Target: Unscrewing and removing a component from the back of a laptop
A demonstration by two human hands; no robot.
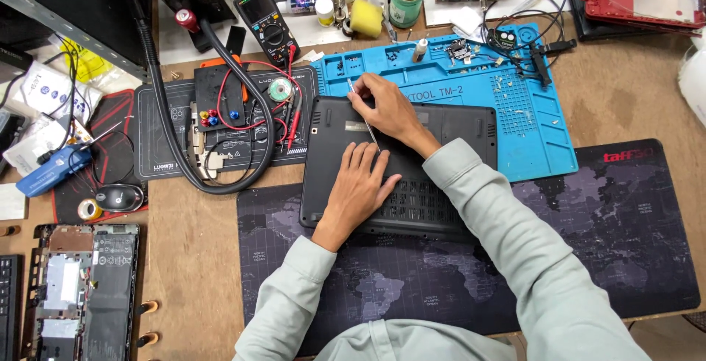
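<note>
Cluttered with repair gear, a brown workbench (198, 258) carries a dark desk mat printed with a world map (625, 243) on its near side and a blue silicone work mat (529, 111) farther back. Straddling both lies a black laptop (471, 122), underside up. The left hand (357, 184) rests flat on the laptop's base, fingers stretched out and holding nothing. The right hand (390, 111) sits just beyond it at the laptop's far edge, fingers pinched closed around a thin metal tool (362, 115) that angles across the base. Left of the laptop, a black mat holds a multimeter (266, 23) with red leads. An opened laptop chassis (81, 287) lies at the near left.
</note>
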